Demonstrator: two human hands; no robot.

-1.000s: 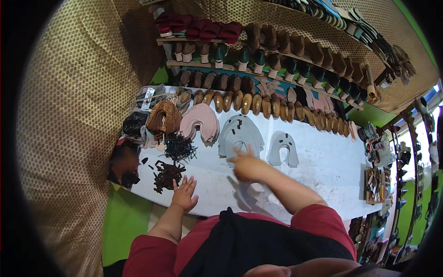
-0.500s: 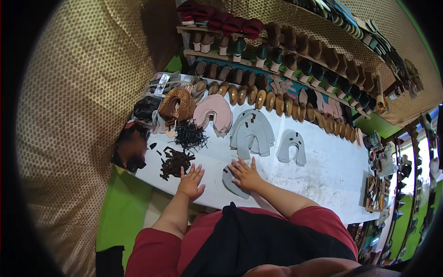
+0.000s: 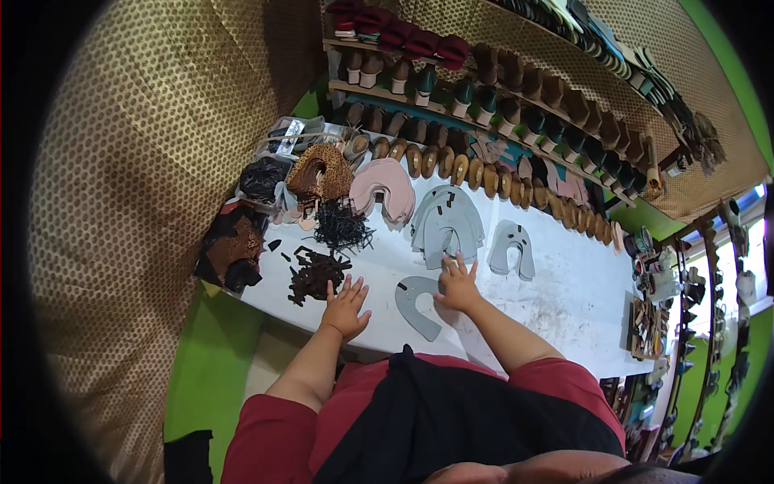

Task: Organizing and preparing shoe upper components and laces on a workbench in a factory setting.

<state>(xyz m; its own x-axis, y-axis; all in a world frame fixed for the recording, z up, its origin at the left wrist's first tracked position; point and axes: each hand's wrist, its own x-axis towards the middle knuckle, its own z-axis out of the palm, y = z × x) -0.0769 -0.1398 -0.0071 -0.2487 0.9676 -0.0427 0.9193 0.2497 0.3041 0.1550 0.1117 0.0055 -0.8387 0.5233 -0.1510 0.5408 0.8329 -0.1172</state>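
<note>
White table (image 3: 564, 298): both hands flat near front edge, flanking grey cutout (image 3: 419, 302).

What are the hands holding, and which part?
Nothing is gripped. The left hand lies flat on the white table. The right hand presses its fingers on the top right end of a grey horseshoe-shaped piece.

Grey leather cutout (image 3: 418, 305), white table (image 3: 564, 290), red sleeves (image 3: 266, 436)

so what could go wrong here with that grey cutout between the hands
The grey horseshoe-shaped piece lies near the table's front edge, so a nudge from the right hand might push it off. The left hand rests beside the dark scraps and could sweep some over the edge.
</note>
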